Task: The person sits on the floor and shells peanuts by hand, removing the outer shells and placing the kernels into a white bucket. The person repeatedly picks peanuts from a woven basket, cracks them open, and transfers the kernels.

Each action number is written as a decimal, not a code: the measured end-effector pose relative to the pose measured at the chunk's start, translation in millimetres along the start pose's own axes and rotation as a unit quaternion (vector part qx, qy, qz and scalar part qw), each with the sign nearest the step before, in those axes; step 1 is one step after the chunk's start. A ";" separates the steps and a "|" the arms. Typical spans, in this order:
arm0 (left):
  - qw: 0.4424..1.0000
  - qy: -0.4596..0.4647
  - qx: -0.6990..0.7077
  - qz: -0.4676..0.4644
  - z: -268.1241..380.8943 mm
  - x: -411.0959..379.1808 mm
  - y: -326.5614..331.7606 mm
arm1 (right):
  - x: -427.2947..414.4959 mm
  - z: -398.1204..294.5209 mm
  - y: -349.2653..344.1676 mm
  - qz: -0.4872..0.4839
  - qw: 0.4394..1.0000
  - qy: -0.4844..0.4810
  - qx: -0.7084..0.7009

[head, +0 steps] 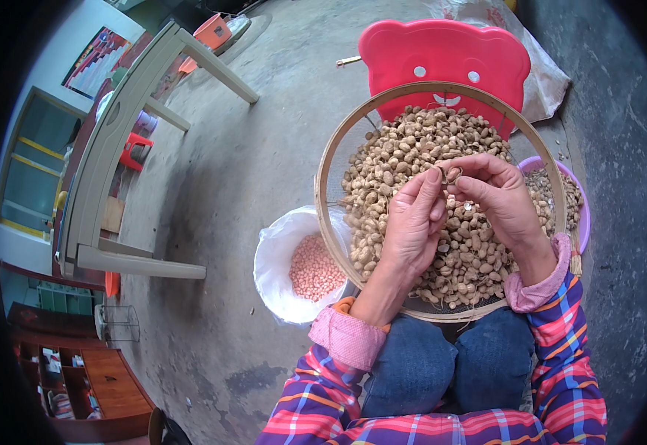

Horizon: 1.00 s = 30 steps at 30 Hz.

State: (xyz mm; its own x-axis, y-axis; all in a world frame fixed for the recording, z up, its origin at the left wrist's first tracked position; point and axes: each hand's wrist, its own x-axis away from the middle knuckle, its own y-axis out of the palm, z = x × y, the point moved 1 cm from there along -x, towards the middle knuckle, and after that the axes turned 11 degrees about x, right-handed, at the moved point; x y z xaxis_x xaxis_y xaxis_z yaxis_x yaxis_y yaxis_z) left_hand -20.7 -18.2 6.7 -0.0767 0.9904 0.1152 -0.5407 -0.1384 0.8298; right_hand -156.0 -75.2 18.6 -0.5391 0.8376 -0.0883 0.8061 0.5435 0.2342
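My left hand [417,222] and my right hand [496,194] meet above a round wood-rimmed sieve [326,167] heaped with unshelled peanuts [395,150]. Between the fingertips of both hands is an opened peanut [453,173] with a reddish kernel showing. The sieve's near edge lies at my knees, its far edge by a red bear-faced plastic chair [395,50]. Left of the sieve stands a bucket lined with a white plastic bag [272,267], holding pink shelled peanuts [313,270]. At the right, partly under the rim, is a purple basin [583,222] with peanut shells and debris.
A pale plastic table [98,150] stands on the concrete floor at the left. A white sack [543,78] lies behind the chair. A small brush [576,261] hangs by the basin. Farther left are a red stool [134,151], an orange tub [212,32] and a wooden cabinet [115,384].
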 end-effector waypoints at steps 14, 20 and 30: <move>0.998 0.019 0.055 0.006 1.9 -2.3 -4.2 | 1.4 -4.6 -3.5 -0.012 0.999 -0.011 -0.045; 0.996 0.043 0.075 0.028 3.0 -5.1 -9.3 | -1.5 -0.7 -12.3 0.136 0.863 -0.129 0.468; 1.000 -0.008 0.009 0.029 1.2 -1.1 -6.1 | -1.9 -4.4 -9.3 0.076 0.974 -0.127 0.175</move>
State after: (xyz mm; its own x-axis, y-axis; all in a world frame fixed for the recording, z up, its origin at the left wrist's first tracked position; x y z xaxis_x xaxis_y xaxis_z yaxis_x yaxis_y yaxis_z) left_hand -16.3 -18.4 2.2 -0.0940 0.9807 0.1714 -0.5214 -0.1952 0.8307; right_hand -163.5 -82.1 20.9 -0.3656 0.8724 -0.3243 0.9294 0.3611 -0.0764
